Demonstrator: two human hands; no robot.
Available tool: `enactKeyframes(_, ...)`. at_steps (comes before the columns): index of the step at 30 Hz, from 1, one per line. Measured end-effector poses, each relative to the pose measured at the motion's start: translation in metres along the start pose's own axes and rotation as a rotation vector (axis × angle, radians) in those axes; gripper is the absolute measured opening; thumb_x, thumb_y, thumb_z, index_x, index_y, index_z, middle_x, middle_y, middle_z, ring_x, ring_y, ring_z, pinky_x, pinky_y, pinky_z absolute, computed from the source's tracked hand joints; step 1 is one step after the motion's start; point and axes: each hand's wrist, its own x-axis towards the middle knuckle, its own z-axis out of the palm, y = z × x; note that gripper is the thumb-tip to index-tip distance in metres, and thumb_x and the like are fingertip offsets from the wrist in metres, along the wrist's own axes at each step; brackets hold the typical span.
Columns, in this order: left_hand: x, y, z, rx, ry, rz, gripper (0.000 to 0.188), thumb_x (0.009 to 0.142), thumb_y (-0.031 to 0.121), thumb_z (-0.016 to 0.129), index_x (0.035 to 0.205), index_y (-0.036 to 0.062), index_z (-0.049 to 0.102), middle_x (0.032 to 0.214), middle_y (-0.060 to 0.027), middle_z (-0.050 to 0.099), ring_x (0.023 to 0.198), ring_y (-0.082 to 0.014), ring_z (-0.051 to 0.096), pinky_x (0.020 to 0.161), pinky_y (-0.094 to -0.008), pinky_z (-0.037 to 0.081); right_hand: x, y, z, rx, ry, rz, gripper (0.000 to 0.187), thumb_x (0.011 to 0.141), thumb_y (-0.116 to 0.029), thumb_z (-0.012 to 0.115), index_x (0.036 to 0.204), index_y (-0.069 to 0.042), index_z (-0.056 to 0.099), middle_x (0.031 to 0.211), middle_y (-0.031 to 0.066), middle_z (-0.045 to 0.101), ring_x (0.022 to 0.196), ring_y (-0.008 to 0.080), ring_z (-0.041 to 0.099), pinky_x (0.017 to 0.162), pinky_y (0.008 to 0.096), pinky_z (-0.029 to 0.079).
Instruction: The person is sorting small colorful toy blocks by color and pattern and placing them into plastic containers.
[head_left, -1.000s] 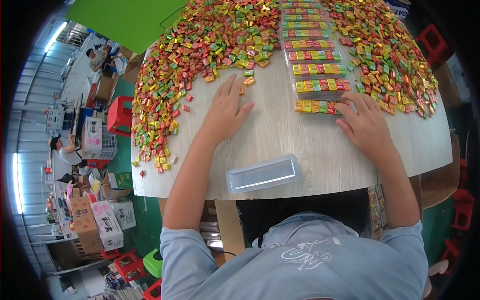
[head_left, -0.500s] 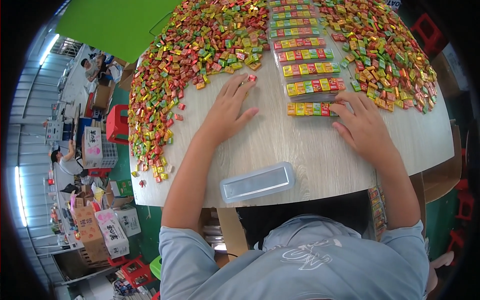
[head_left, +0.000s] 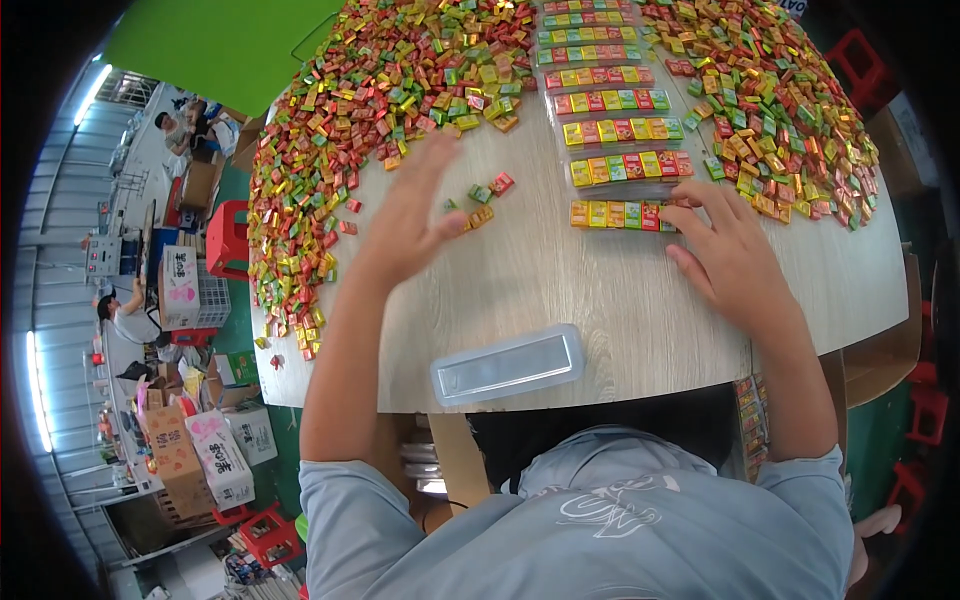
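My left hand (head_left: 412, 215) is over the table left of centre, fingers stretched out and blurred, with nothing seen in it. Close to its thumb lie a few loose box-shaped packets (head_left: 482, 217), orange, green and red. My right hand (head_left: 728, 245) rests with bent fingertips at the right end of a row of packets (head_left: 612, 214), hiding that end; its thumb stands apart. An open, clear plastic tray (head_left: 508, 366) lies near the table's front edge, with no packets in it.
Behind the row, several clear trays filled with packets (head_left: 626, 131) run back in a column. Large heaps of loose packets lie left (head_left: 400, 85) and right (head_left: 780, 120). Past the table's left side are a red stool (head_left: 228, 240), cartons (head_left: 218, 460) and two people.
My left hand has moved left and back toward me, away from the red packet. Loose packets now show where it was. My right hand stays at the row's end.
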Motion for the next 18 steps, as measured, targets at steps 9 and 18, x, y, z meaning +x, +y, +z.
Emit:
enactKeyframes(9,0.044,-0.013,-0.015,0.115,0.072,-0.007,0.066,0.109,0.047,0.049,0.16,0.0072,0.039,0.168,-0.0178,0.039,0.16,-0.0357,0.027,0.13,-0.0485,0.022,0.002,-0.003,0.001,-0.022,0.028,0.016,0.033,0.086,-0.01,0.075,0.117,-0.004,0.065,0.128,0.0109,0.058,0.121,0.0341,0.055,0.105,0.0459,0.046)
enactKeyframes(18,0.081,-0.024,-0.001,0.078,-0.013,0.036,0.048,0.111,0.036,0.049,0.146,0.0041,0.056,0.154,-0.0191,0.055,0.149,-0.0368,0.044,0.127,-0.0467,0.029,0.0,0.0,0.0,0.02,-0.024,0.011,0.034,0.089,-0.008,0.071,0.122,-0.005,0.062,0.134,0.014,0.056,0.127,0.0377,0.053,0.109,0.0487,0.043)
